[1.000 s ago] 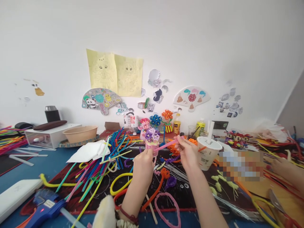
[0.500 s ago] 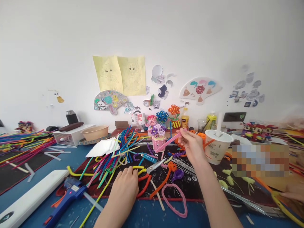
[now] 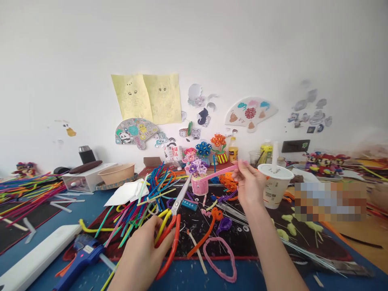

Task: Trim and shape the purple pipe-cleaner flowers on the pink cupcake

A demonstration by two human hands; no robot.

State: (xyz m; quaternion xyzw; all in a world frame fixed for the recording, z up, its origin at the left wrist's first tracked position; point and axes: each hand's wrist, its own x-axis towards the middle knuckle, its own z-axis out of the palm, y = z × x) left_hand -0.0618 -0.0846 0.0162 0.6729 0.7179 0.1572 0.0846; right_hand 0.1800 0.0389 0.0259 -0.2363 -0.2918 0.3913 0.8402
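Scissors with red and yellow handles are in my left hand, which is closed around one handle; their blades point up and away from me. My right hand pinches a pink pipe cleaner that stretches left from the fingers. Behind its left end stands a small pink pot with purple flowers. On the dark mat below lie a pink pipe cleaner loop, a bent orange pipe cleaner and a purple piece.
At left are a bundle of coloured pipe cleaners, a blue glue gun and a long white box. A lidded drink cup stands right of my right hand. Thin wires lie at the right; blue and orange flower pots stand near the wall.
My left hand has picked the scissors up from the mat and raised them. My right hand still holds the pink pipe cleaner, now more level. The view has shifted slightly.
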